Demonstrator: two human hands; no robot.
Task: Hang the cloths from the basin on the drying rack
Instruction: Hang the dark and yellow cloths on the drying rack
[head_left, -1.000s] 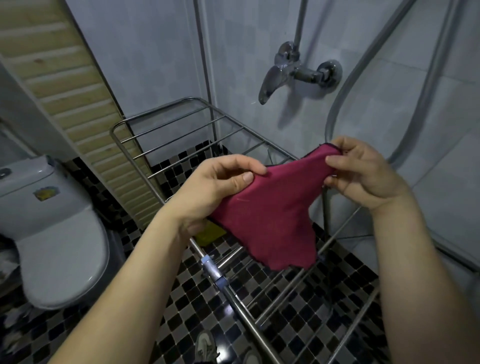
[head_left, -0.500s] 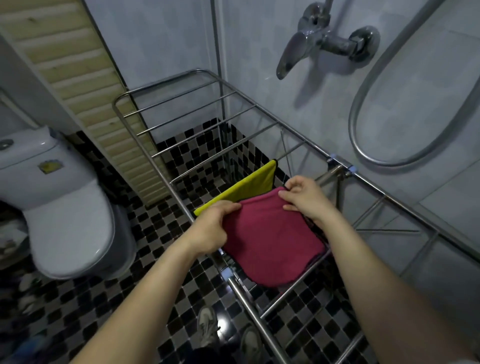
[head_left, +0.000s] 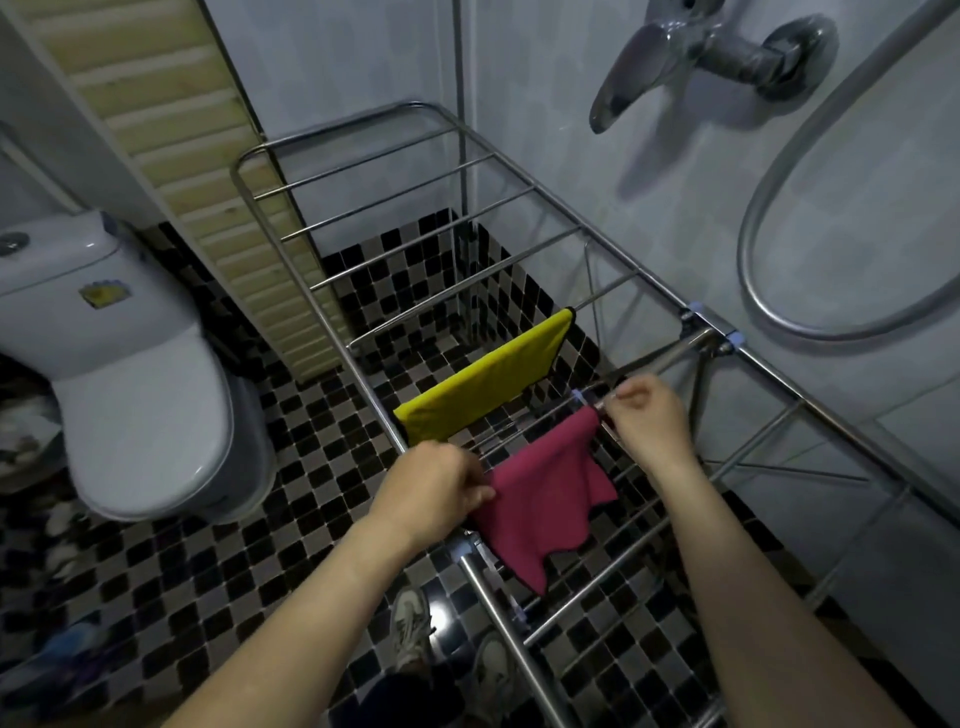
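Note:
A steel drying rack (head_left: 311, 283) stands across the middle of the view. A yellow cloth (head_left: 483, 382) hangs over one of its rods. Just nearer to me, a magenta cloth (head_left: 545, 493) is draped over the neighbouring rod, its lower edge hanging crumpled. My left hand (head_left: 436, 486) pinches the cloth's left top corner at the rack's near rail. At the cloth's right top corner my right hand (head_left: 649, 421) pinches the edge by the rod. The basin is out of view.
A white toilet (head_left: 130, 374) stands at the left. On the tiled wall at the right are a chrome tap (head_left: 675, 57) and a looped shower hose (head_left: 779, 306). A slatted panel (head_left: 171, 135) leans behind the rack. My shoes (head_left: 415, 623) show on the checkered floor.
Both hands have lowered the magenta cloth from chest height onto the rod next to the yellow cloth and spread it along the rod. My view has tilted downward.

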